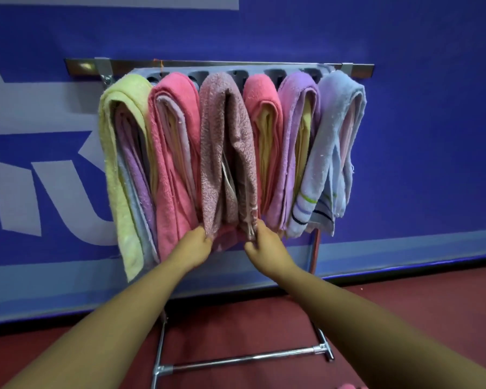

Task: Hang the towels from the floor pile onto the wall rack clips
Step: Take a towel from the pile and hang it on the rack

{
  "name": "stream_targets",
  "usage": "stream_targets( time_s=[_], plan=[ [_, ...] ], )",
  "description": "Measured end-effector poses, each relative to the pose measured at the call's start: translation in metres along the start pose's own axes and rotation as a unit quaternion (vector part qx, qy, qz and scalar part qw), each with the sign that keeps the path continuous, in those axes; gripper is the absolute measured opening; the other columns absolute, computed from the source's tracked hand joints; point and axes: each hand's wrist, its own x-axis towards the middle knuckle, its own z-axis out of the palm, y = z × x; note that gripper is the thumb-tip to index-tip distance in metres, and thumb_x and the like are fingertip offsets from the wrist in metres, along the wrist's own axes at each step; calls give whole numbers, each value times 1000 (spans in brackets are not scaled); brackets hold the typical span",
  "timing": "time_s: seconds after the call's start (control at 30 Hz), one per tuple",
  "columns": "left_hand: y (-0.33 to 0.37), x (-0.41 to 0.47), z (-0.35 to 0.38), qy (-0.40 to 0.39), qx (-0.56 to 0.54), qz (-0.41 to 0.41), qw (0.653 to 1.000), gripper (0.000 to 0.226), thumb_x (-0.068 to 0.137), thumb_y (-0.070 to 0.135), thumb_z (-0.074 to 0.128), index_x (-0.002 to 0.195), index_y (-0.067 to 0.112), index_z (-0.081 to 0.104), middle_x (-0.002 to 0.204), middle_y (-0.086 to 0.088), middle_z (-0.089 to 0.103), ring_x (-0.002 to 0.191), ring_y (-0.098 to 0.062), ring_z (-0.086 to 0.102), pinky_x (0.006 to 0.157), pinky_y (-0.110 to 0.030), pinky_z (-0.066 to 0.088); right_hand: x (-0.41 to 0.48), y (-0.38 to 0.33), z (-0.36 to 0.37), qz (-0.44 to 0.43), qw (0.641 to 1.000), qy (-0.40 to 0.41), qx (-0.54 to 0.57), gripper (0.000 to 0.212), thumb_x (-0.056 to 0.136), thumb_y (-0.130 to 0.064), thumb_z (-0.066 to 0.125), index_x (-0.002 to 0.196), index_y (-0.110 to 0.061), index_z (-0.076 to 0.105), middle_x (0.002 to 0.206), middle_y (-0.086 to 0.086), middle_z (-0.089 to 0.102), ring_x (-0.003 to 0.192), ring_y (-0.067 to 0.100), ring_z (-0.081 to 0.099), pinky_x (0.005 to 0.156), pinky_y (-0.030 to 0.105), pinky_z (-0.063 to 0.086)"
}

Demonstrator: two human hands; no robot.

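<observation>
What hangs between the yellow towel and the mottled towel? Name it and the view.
A bright pink towel hangs between the yellow towel and the mottled towel, seen in the head view.

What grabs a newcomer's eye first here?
Six bright towel bundles hang side by side from the grey wall rack, from the yellow towel at far left to the pale blue towel at far right, against a blue wall. At centre, the left hand and right hand each pinch a lower edge of the mauve towel. A chrome bar sits low over the red floor.
</observation>
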Motion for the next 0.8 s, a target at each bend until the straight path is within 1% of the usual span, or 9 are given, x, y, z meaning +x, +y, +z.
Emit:
stream_targets(
  time_s=[0.07, 0.13, 0.2, 0.3, 0.4, 0.47, 0.53, 0.63, 0.8],
  plan=[
    [-13, -18, 16, -38, 19, -26, 999, 29, 97, 24, 55, 111, -1, 59, 114, -23, 66, 109, -36, 62, 86, -35, 45, -19, 23, 5, 25, 998, -40, -38, 46, 89, -15, 58, 133, -6, 48, 126, 17, 59, 117, 36, 54, 85, 34, 40],
    [-24, -35, 35, -84, 32, -33, 995, 25, 93, 20, 56, 113, 6, 61, 110, -15, 69, 104, -31, 64, 85, -31, 47, -42, 45, 6, 68, 991, -82, -75, 59, 91, -22, 58, 145, -3, 40, 142, 19, 50, 132, 34, 46, 105, 36, 38],
    [-28, -50, 55, -110, 45, -35, 992, 24, 91, 20, 55, 113, 13, 60, 108, -11, 69, 96, -27, 64, 83, -30, 48, -64, 67, 4, 98, 985, -105, -97, 63, 93, -24, 57, 148, -2, 35, 147, 20, 45, 137, 32, 42, 111, 37, 35],
    [-22, -67, 89, -144, 49, -14, 988, 19, 90, 22, 55, 107, 16, 61, 105, -11, 70, 90, -26, 63, 79, -28, 47, -90, 99, -5, 146, 975, -119, -116, 58, 90, -26, 57, 139, 0, 44, 137, 23, 52, 130, 36, 48, 109, 38, 38],
    [-6, -78, 130, -176, 38, 7, 984, 22, 91, 18, 55, 110, 12, 62, 102, -9, 70, 86, -24, 62, 72, -24, 42, -113, 138, -17, 182, 965, -131, -135, 47, 79, -33, 54, 115, -2, 53, 116, 23, 58, 112, 40, 56, 95, 39, 45],
    [2, -85, 165, -200, 26, 10, 979, 22, 90, 19, 57, 109, 12, 63, 100, -9, 70, 79, -21, 60, 69, -23, 40, -130, 167, -24, 203, 957, -139, -151, 47, 83, -29, 59, 120, -1, 52, 119, 23, 57, 113, 40, 55, 96, 40, 44],
    [9, -91, 201, -227, 21, 17, 974, 19, 89, 19, 59, 106, 14, 63, 102, -9, 71, 86, -25, 64, 73, -24, 44, -147, 196, -34, 225, 948, -153, -163, 53, 87, -25, 61, 131, 1, 48, 126, 25, 54, 119, 40, 52, 101, 40, 42],
    [17, -97, 259, -266, 27, 27, 963, 19, 88, 17, 58, 105, 11, 64, 106, -12, 70, 98, -28, 64, 83, -29, 46, -169, 243, -46, 261, 933, -179, -170, 60, 89, -28, 62, 138, 1, 42, 136, 25, 50, 126, 39, 49, 103, 39, 41],
    [21, -107, 354, -338, 44, 25, 940, 20, 89, 17, 57, 106, 9, 64, 106, -15, 70, 99, -31, 64, 84, -33, 48, -200, 314, -45, 340, 906, -190, -165, 57, 94, -28, 58, 139, 3, 42, 137, 23, 52, 130, 33, 45, 97, 34, 38]
  ],
)
